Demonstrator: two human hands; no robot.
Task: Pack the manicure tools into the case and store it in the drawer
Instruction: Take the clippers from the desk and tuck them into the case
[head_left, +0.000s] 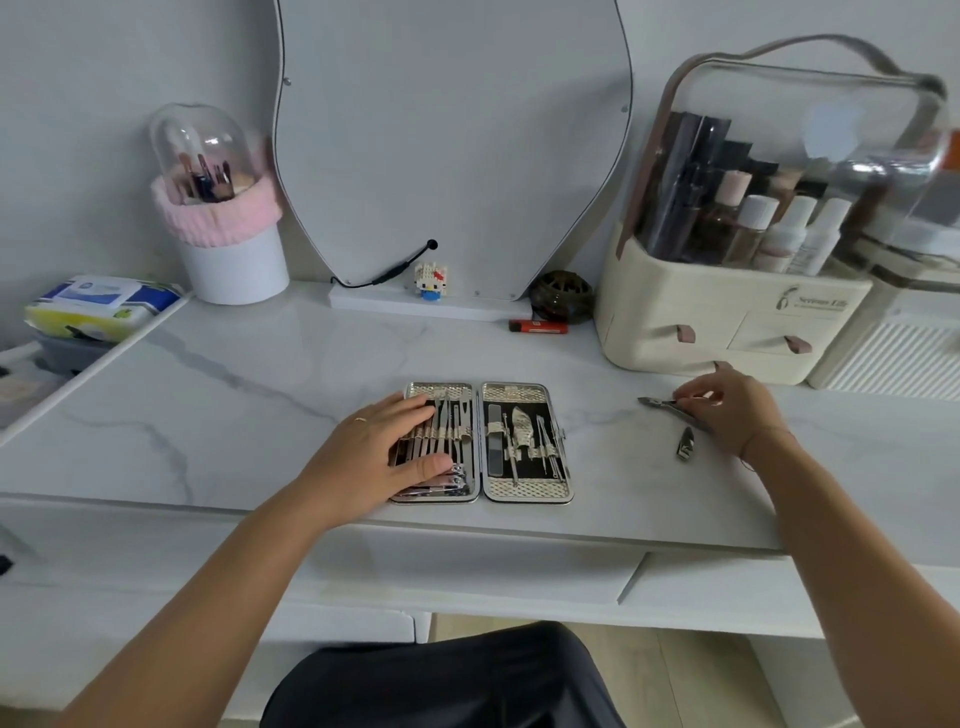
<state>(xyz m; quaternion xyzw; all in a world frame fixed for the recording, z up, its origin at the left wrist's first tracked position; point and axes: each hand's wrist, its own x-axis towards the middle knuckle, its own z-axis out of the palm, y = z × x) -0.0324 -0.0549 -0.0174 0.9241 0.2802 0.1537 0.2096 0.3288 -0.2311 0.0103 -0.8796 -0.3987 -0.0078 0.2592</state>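
Marble tabletop (208, 415) supports the open case (527, 491), whose left half the left hand (382, 457) presses with palm down and fingers extended, while the right hand (727, 410), fingertips curled, pinches the cuticle nipper (655, 401) to the case's right.

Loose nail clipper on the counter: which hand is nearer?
Right. The right hand is just beside the clipper, pinching the nipper; the left hand rests on the left half of the case.

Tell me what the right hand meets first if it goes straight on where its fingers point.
Pinching the nipper, the right hand points left; the right edge of the open case likely comes first.
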